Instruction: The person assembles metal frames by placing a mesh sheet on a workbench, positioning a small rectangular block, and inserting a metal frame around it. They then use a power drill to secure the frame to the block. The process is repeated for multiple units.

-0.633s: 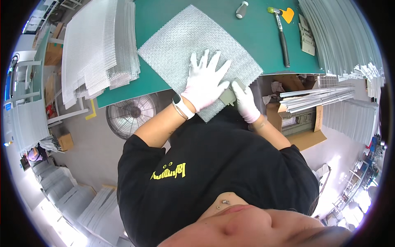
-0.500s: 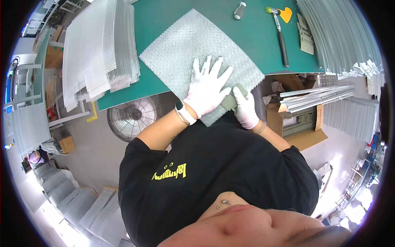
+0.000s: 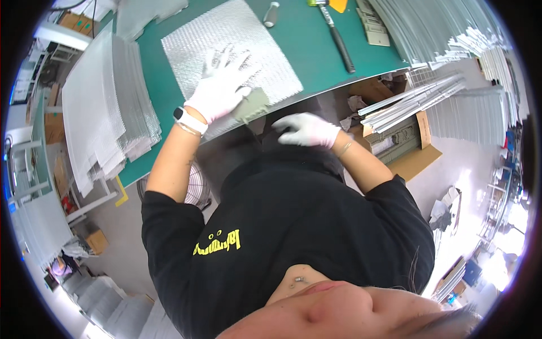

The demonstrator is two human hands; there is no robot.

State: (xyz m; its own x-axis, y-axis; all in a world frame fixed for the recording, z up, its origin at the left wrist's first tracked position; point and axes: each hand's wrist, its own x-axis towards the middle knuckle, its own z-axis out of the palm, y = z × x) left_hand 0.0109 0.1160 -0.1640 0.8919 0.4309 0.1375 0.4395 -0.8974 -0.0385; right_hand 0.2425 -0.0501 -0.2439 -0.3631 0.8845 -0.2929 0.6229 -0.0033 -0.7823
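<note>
A silvery metal mesh sheet (image 3: 265, 59) lies on the green tabletop, reaching the near edge. On it rests my left hand (image 3: 222, 90), white-gloved, palm down with the fingers spread. Beside its thumb a flat grey-green piece (image 3: 252, 105) lies over the sheet's near part, at the table edge; the thumb seems to touch it. My right hand (image 3: 309, 130), also gloved, hovers in front of the table edge, away from the sheet. Its fingers are parted and nothing shows in them.
Stacks of mesh sheets stand at the left (image 3: 93, 113) and far right (image 3: 446, 28). A screwdriver (image 3: 271, 14), a hammer (image 3: 337, 42) and several grey-green pieces (image 3: 372, 25) lie on the table. Below right, metal strips (image 3: 415, 101) lie across an open carton (image 3: 415, 161). A fan (image 3: 197, 186) stands below left.
My right hand has let go of the grey-green piece and drawn back from the sheet. The sheet has turned, and my left hand stays on it. The view has shifted.
</note>
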